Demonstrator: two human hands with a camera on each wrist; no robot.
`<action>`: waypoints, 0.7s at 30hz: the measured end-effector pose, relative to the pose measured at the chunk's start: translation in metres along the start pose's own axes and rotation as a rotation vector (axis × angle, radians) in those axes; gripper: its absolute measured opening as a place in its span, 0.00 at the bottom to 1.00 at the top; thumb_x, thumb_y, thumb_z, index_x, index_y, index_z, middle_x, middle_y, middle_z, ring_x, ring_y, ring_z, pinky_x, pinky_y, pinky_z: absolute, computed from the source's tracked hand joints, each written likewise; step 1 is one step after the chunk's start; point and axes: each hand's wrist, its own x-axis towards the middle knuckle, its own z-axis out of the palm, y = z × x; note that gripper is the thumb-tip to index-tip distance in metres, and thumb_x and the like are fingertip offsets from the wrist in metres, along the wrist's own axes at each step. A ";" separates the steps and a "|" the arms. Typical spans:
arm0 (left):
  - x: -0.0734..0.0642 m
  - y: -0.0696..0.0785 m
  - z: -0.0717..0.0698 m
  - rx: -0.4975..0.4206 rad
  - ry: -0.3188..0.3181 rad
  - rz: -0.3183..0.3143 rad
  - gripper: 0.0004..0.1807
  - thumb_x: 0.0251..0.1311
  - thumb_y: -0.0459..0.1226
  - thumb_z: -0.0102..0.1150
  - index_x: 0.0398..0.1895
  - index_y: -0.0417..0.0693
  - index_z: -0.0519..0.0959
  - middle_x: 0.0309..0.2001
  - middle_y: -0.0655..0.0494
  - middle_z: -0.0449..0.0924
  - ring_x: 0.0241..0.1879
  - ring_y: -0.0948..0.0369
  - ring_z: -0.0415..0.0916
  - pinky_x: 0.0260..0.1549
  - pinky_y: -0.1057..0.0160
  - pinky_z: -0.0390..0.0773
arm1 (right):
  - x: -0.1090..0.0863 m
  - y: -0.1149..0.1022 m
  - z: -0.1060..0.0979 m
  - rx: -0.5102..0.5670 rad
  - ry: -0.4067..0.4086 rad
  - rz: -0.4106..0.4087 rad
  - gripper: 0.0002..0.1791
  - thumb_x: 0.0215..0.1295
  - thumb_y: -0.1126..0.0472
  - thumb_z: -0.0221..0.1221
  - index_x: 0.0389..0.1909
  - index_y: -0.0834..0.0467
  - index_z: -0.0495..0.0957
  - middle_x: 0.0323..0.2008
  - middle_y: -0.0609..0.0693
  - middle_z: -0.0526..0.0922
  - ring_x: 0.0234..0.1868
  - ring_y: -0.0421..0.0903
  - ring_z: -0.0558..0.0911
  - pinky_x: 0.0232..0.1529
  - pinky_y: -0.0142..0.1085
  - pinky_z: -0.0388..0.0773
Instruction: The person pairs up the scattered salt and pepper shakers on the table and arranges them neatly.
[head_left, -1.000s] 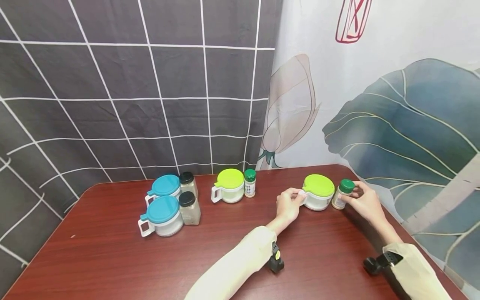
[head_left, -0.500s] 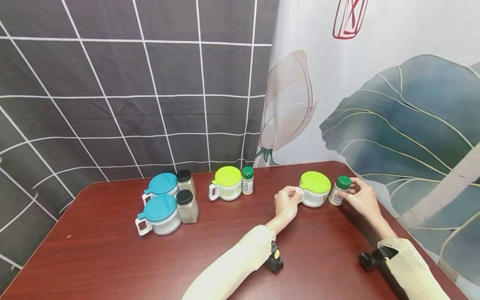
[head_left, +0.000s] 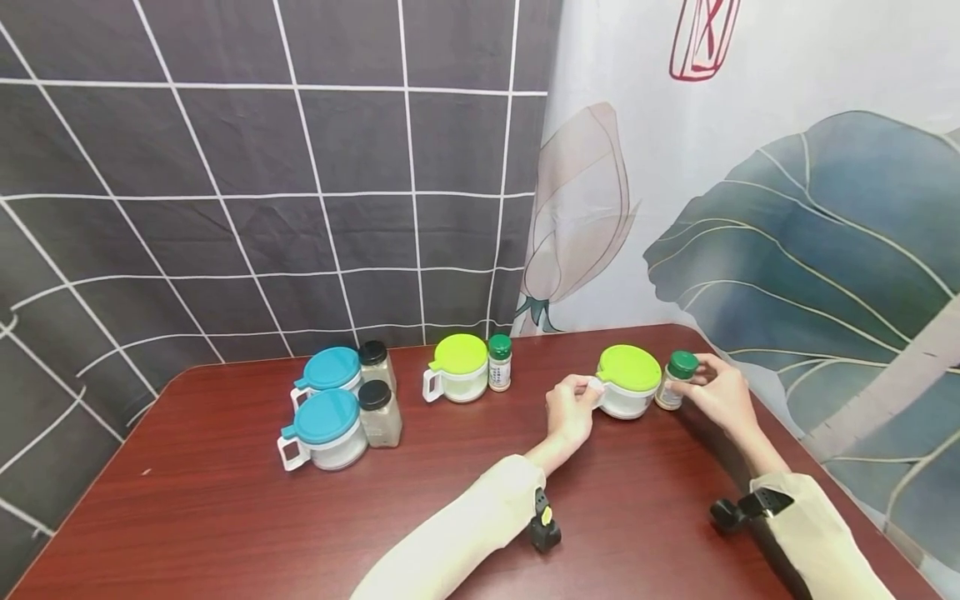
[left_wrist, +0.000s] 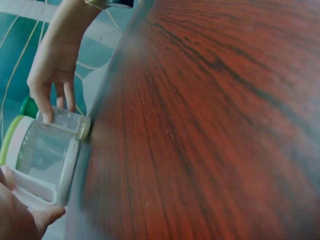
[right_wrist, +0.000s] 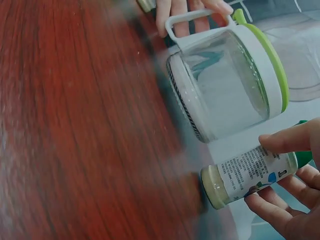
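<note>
My left hand (head_left: 570,412) grips the white handle of a glass seasoning jar (head_left: 627,398) with a lime-green lid, at the table's right end. In the left wrist view, thumb and fingers close about the jar's handle (left_wrist: 37,187). Just right of it, my right hand (head_left: 726,398) holds a small spice bottle (head_left: 670,394) with a green cap. The right wrist view shows the thumb on one side of the bottle's printed label (right_wrist: 255,170) and fingers on the other. Both containers stand upright, side by side.
Another lime-lidded jar (head_left: 459,382) and green-capped bottle (head_left: 499,372) stand at mid-table near the back. Left of them are two blue-lidded jars (head_left: 330,442), each beside a black-capped bottle (head_left: 381,423). A grey checked curtain (head_left: 262,233) hangs behind the table (head_left: 247,525).
The lime-lidded jar and the spice bottle in my hands have shifted slightly left along the table, both hands moving with them. The other containers keep their places; the head view sways a little.
</note>
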 end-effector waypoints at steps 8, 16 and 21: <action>-0.001 0.002 -0.011 0.020 0.000 -0.036 0.06 0.56 0.37 0.64 0.35 0.46 0.85 0.33 0.54 0.88 0.36 0.63 0.84 0.36 0.72 0.77 | -0.001 -0.007 0.001 0.013 -0.018 -0.015 0.27 0.52 0.57 0.69 0.50 0.67 0.74 0.40 0.67 0.83 0.27 0.15 0.69 0.28 0.19 0.70; -0.003 0.001 -0.026 0.032 -0.007 -0.048 0.08 0.56 0.37 0.63 0.36 0.45 0.85 0.33 0.52 0.88 0.37 0.63 0.84 0.37 0.71 0.77 | -0.005 -0.016 0.001 0.004 -0.017 -0.028 0.26 0.51 0.58 0.69 0.49 0.66 0.75 0.39 0.67 0.83 0.27 0.15 0.69 0.29 0.21 0.70; -0.004 0.001 -0.038 0.042 -0.004 -0.044 0.07 0.56 0.38 0.64 0.36 0.45 0.85 0.34 0.52 0.88 0.38 0.62 0.84 0.38 0.71 0.78 | -0.007 -0.024 0.002 -0.020 -0.015 -0.035 0.26 0.50 0.57 0.70 0.49 0.65 0.76 0.40 0.66 0.84 0.28 0.17 0.69 0.29 0.25 0.70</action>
